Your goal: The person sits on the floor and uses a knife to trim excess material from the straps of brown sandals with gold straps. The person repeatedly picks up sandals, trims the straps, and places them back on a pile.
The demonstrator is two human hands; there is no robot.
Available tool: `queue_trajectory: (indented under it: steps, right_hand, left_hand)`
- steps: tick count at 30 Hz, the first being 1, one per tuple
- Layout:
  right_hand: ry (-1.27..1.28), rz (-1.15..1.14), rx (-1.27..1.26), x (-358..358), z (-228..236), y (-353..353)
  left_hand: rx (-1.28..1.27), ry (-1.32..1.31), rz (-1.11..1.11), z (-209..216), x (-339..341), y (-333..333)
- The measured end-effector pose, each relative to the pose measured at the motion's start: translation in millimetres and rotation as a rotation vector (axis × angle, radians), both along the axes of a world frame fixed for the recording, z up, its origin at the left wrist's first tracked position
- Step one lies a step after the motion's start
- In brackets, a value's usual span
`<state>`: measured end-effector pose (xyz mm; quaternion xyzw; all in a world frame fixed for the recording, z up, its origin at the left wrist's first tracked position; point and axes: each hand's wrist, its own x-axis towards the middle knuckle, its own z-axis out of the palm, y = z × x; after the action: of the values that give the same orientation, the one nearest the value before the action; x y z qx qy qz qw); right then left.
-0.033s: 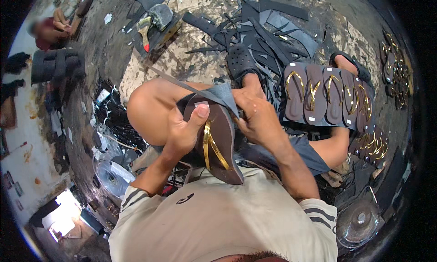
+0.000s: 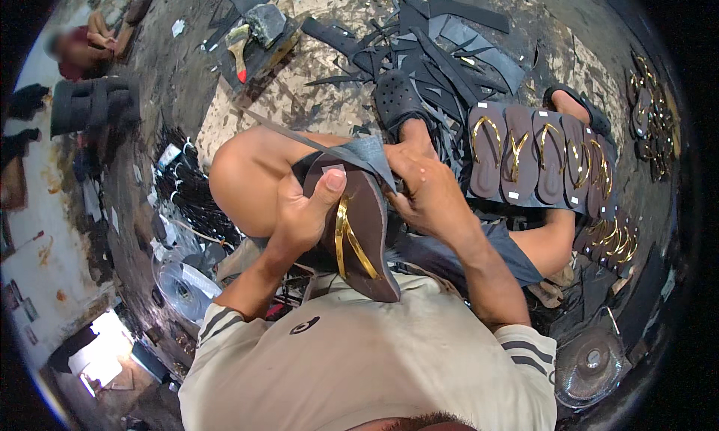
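My left hand (image 2: 303,210) grips a brown flip-flop (image 2: 365,240) with gold straps, its thumb pressed over a small pale label near one end. The flip-flop lies tilted above my lap. My right hand (image 2: 431,195) is closed at that same end, its fingers on a dark grey rubber offcut (image 2: 365,154) along the sole's edge. From the offcut a long thin strip (image 2: 281,130) reaches up and left across my knee. Whether my right fingers also hold a tool is hidden.
Several finished flip-flops (image 2: 517,154) lie in a row at the right, with more gold-strapped pairs (image 2: 650,116) beyond. Black rubber scraps (image 2: 419,56) cover the floor ahead. A red-tipped brush (image 2: 238,54) rests by a stone block (image 2: 266,25). A fan (image 2: 592,358) stands lower right.
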<state>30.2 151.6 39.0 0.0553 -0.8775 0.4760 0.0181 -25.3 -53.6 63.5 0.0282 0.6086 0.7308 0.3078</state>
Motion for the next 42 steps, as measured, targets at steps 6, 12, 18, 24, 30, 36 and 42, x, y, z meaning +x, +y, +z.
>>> queue_trajectory:
  steps: [6, 12, 18, 24, 30, 36, 42]
  right_hand:
    - [-0.105, -0.087, -0.012, 42, -14, -1]
    - [0.057, -0.079, 0.073, 5, -10, 1]
    - [0.024, 0.252, 0.159, -47, 33, 14]
    - [-0.351, 0.081, -0.414, -41, 66, 39]
    - [0.233, 0.043, -0.014, -7, 53, 19]
    - [-0.163, 0.042, -0.206, -21, 75, 40]
    - [-0.130, -0.535, -0.961, -2, 35, 71]
  left_hand:
    - [0.033, 0.085, 0.078, -8, 0, 1]
    - [-0.004, 0.042, -0.076, 4, -4, 4]
    - [-0.014, 0.079, -0.112, 13, 2, 12]
    - [0.050, -0.003, -0.090, 6, -1, 7]
    - [-0.028, 0.169, -0.190, -5, -6, 15]
    - [-0.074, 0.167, -0.291, 17, -10, 35]
    - [0.292, 0.081, -0.209, -4, 10, 60]
